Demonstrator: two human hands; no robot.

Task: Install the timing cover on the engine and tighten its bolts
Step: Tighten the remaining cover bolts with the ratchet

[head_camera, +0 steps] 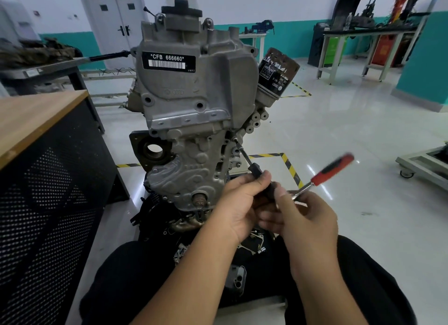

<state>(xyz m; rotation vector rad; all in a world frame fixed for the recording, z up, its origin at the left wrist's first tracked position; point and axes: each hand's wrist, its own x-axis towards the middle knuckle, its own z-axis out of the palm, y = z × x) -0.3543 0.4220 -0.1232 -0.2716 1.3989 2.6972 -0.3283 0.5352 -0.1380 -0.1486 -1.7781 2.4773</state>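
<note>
Now: bolt (234, 139) lies up-left of grip; extension (247, 158) runs along that axis; L hand (238, 203) nearer, pinching it; R hand (308, 218) wraps ratchet (324, 173).

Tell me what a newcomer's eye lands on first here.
First the grey engine standing upright at centre, with its black label reading CFB 666660 near the top. Next, low at centre, the left hand and right hand hold a ratchet with a blurred red handle, its extension bar reaching a bolt on the engine's right edge.
</note>
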